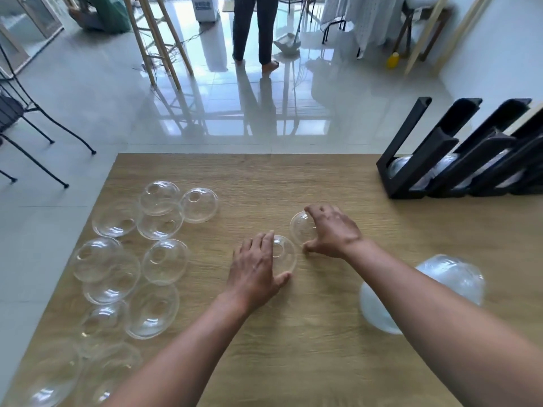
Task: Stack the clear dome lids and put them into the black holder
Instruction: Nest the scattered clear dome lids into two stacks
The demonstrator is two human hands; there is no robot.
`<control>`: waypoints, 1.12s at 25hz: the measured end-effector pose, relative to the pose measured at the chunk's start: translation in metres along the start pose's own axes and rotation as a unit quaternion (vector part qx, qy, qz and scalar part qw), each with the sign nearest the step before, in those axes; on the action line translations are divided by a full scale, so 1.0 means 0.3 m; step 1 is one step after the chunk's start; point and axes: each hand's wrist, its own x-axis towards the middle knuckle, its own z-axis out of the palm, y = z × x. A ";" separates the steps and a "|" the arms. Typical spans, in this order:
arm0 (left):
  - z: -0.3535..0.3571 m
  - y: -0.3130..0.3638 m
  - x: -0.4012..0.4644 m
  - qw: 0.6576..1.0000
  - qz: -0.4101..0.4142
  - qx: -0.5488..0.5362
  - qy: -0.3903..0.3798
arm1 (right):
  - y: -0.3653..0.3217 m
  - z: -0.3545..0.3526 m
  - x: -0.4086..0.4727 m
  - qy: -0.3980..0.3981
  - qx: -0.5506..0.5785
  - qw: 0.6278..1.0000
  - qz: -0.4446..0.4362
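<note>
My left hand curls its fingers round one clear dome lid; my right hand grips a second lid just beside it, mid-desk. Roughly a dozen loose lids lie left. One stack sits near right. The black holder, far right, holds lids in its slots.

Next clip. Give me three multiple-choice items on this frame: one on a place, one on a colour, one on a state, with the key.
1. Where on the table is the black holder?
A. far right corner
B. near left corner
C. centre

2. What colour is the bottle on the floor?
A. red
B. yellow
C. blue

3. What is the left hand doing?
A. hanging idle
B. making a fist
C. holding a dome lid

Key: 1 A, it stands at the table's far right edge. 2 B, it shows yellow by the wooden frame. 3 C, fingers and thumb curl round the lid; the right hand holds another lid.
</note>
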 end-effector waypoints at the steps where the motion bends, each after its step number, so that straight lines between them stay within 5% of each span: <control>1: 0.003 0.025 -0.012 1.000 0.002 0.002 0.004 | 0.014 -0.007 -0.011 0.005 0.001 1.000 -0.007; 9: -0.091 0.345 -0.152 0.954 -0.040 -0.283 0.095 | 0.307 -0.246 -0.247 0.078 0.180 0.980 -0.031; 15: 0.006 0.677 -0.181 0.977 0.095 -0.181 0.059 | 0.609 -0.316 -0.525 0.122 0.242 0.962 -0.028; 19: 0.088 0.717 -0.184 0.988 0.062 -0.141 0.033 | 0.745 -0.224 -0.636 0.152 0.234 0.960 -0.008; 28: 0.119 0.698 -0.205 0.963 -0.035 -0.266 0.033 | 0.783 0.006 -0.613 0.110 0.264 0.958 -0.025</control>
